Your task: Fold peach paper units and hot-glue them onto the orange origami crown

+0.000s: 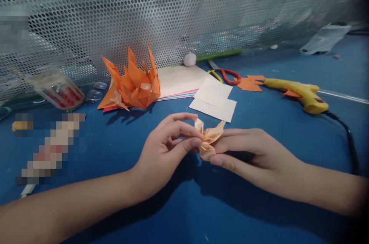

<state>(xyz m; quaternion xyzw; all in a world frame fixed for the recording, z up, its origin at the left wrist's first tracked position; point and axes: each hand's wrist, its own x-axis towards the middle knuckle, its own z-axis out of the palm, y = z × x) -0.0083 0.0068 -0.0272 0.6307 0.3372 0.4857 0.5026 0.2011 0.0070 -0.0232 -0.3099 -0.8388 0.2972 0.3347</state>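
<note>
Pinching the peach folded paper (212,135) midway between both hands: left hand (163,146) thumb-and-fingers on its left, right hand (256,155) gripping its right, neither nearer, petals splayed, no clear long axis.

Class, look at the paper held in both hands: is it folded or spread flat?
Folded: the paper shows creases and petal-like points standing out between the fingers.

Toward far left corner of desk (100,155), jar (59,90) beside eyeglasses (93,95); along far edge, perforated panel (115,5); toward far right, translucent plastic (325,40).
</note>
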